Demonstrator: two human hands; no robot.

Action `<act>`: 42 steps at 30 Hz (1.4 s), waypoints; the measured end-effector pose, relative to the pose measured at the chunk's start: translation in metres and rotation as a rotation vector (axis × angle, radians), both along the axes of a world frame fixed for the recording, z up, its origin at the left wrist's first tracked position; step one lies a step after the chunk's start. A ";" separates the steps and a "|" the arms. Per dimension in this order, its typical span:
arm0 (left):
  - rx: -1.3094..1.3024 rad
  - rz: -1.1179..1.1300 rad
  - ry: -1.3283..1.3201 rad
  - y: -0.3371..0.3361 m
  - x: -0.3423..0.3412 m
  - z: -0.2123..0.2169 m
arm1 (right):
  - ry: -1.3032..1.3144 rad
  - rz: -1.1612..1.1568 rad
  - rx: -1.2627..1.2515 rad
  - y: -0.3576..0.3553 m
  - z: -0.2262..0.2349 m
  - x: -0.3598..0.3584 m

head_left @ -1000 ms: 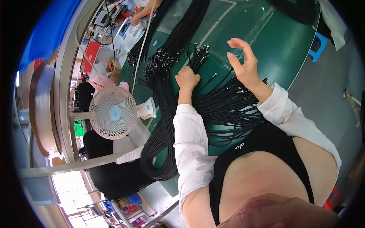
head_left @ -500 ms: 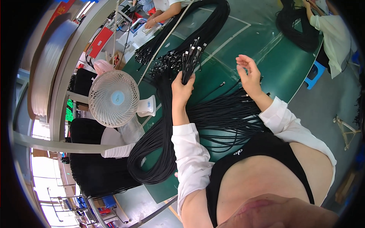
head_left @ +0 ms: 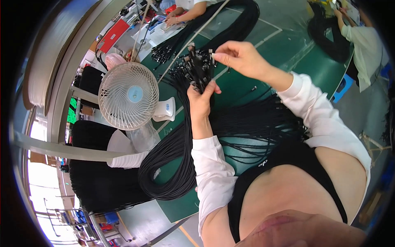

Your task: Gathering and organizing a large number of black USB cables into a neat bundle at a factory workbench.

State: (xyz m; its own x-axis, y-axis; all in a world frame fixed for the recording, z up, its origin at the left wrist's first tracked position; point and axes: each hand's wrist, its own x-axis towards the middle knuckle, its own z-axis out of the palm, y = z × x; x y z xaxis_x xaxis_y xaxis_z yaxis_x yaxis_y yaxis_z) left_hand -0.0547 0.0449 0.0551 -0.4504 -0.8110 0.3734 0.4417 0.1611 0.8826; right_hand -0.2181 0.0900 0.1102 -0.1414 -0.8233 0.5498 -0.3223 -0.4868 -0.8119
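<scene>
My left hand is closed round a bunch of black cables, whose metal-tipped connector ends point up and away from me. At the right edge of this bunch, my right hand pinches a single cable connector between thumb and fingers. Below my hands more black cables lie spread over the green table. A long looped bundle of black cables hangs down in a bend left of my left forearm. Beyond my left hand lie further connector ends, partly hidden by the held bunch.
A white fan stands to the left, beside a metal frame and hanging black cables. Another cable coil lies far right by a co-worker's sleeve and a blue stool. A person's hand is at the far side.
My right hand has moved left and away from me, from open above the table to pinching a connector at the bunch. The bunch in my left hand has tilted and its ends have spread.
</scene>
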 end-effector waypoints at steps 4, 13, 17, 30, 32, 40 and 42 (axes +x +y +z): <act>0.041 -0.020 -0.090 0.008 0.006 0.003 | -0.145 0.021 0.135 -0.005 -0.013 0.013; 0.159 0.112 0.011 0.003 -0.002 0.001 | -0.281 0.077 0.126 -0.009 -0.039 0.015; 0.184 0.138 0.013 0.005 -0.007 0.000 | -0.302 0.069 0.005 -0.005 -0.048 0.021; 0.188 0.111 0.015 0.007 -0.013 -0.007 | -0.715 0.285 0.087 -0.013 -0.043 0.013; 0.149 0.065 -0.035 0.005 -0.011 -0.008 | -0.702 0.275 0.101 -0.007 -0.033 0.019; 0.103 0.164 0.030 0.011 -0.015 -0.007 | -0.538 0.204 0.070 -0.007 -0.044 0.019; 0.091 0.170 0.087 0.016 -0.014 -0.006 | -0.472 0.189 0.069 -0.006 -0.049 0.021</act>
State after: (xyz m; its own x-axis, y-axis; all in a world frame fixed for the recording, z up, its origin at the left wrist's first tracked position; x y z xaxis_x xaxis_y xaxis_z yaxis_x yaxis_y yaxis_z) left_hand -0.0689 0.0612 0.0488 -0.2734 -0.9048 0.3266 0.4902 0.1611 0.8566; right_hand -0.1967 0.0837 0.0611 -0.2065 -0.8905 0.4054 0.1752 -0.4413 -0.8801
